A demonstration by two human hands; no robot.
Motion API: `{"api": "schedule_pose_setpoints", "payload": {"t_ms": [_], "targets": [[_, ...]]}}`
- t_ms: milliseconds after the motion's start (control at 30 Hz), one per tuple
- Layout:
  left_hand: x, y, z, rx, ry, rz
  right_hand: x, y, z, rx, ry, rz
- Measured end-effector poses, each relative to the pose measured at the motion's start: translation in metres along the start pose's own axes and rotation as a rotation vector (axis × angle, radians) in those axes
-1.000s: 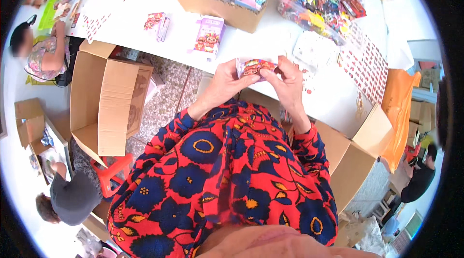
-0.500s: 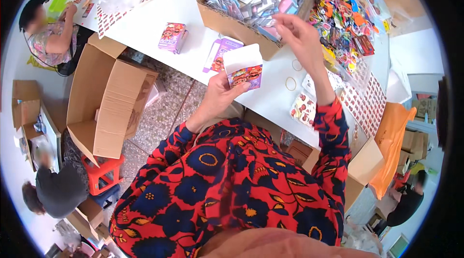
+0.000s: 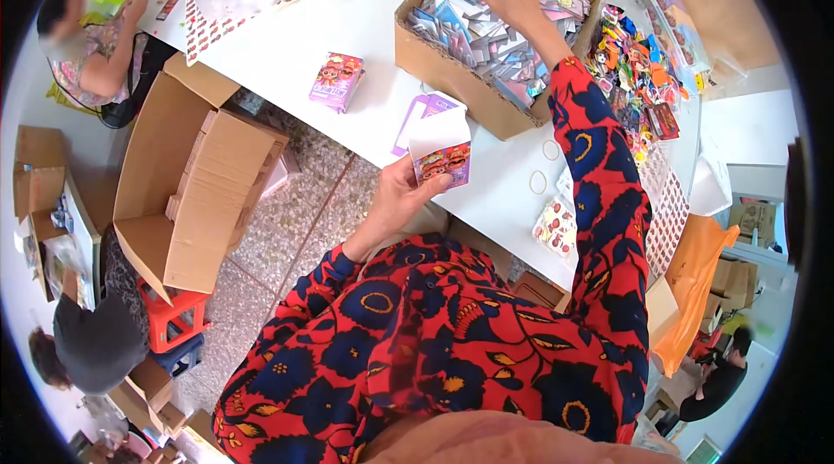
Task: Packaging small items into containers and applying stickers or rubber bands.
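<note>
My left hand (image 3: 401,196) is closed round a small purple and red printed box (image 3: 444,165), its white top flap standing up. Over the carton (image 3: 460,77) of flat, shiny grey, pink and blue packets (image 3: 512,51), my right hand (image 3: 516,5) reaches in from the right. Its fingers are bent but look apart, with the tips among the packets at the far side; I see nothing held in them. Behind the left hand's box, a flattened purple box (image 3: 415,114) lies on the table. Farther left stands a closed box (image 3: 336,82) of the same print.
A heap of colourful small trinkets (image 3: 634,73) lies right of the carton. Rubber bands (image 3: 539,182) and sticker sheets (image 3: 667,212) are on the white table (image 3: 373,12). An open cardboard box (image 3: 208,195) stands left, beside a red stool (image 3: 176,321). Other people (image 3: 100,334) are at the edges.
My right hand has moved up and away, from above the carton's near edge to the packets at its far side. The left hand still holds the small box. The whole view has shifted slightly.
</note>
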State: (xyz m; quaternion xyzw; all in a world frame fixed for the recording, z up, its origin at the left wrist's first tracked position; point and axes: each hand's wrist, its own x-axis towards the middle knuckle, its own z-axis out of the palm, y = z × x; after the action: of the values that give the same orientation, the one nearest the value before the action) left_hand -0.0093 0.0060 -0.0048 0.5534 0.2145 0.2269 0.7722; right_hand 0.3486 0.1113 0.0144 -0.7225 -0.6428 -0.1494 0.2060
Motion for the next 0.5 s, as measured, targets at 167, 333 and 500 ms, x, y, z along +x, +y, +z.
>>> {"api": "schedule_pose_setpoints", "payload": {"t_ms": [167,333,500], "targets": [[0.003,-0.004,0.0,-0.052,-0.024,0.001,0.021,0.002,0.017,-0.147,-0.134,0.127],[0.002,-0.006,-0.007,-0.048,-0.008,-0.007,0.038,-0.008,0.025,-0.206,-0.475,0.215],[0.009,-0.011,-0.006,-0.079,-0.053,-0.018,0.03,0.001,0.007,-0.242,-0.554,0.088]]}}
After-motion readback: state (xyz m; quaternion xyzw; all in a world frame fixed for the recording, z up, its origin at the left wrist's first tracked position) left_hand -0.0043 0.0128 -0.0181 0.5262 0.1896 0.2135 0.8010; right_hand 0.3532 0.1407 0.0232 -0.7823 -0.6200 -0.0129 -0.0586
